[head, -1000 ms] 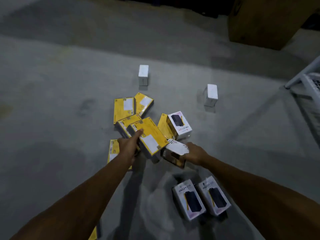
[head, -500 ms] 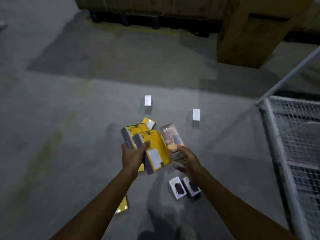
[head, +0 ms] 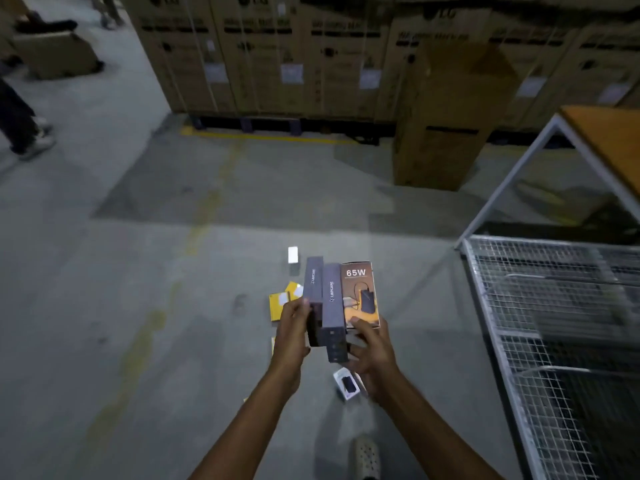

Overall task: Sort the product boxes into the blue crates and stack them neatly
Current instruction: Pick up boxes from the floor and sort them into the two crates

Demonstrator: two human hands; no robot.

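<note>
I hold a bundle of product boxes upright in front of me, well above the floor. My left hand point(head: 292, 336) grips two boxes point(head: 323, 303) whose grey spines face me. My right hand point(head: 372, 351) holds a brown box marked 65W point(head: 360, 294) against them. On the concrete floor below lie yellow boxes point(head: 281, 304), a small white box point(head: 293, 254) standing farther off, and a white box with a dark picture point(head: 347, 384) near my right wrist. No blue crate is in view.
A white wire-mesh cage point(head: 554, 341) stands at the right, with a wooden-topped frame point(head: 602, 143) behind it. Tall cardboard cartons point(head: 263, 53) line the back wall, and one carton point(head: 446, 123) stands apart. A person's legs point(head: 20, 123) are at far left. My shoe point(head: 367, 455) is below.
I have risen from the floor with the boxes in both hands. The bundle has turned so grey spines and the 65W face show. The view has tilted up toward the cartons.
</note>
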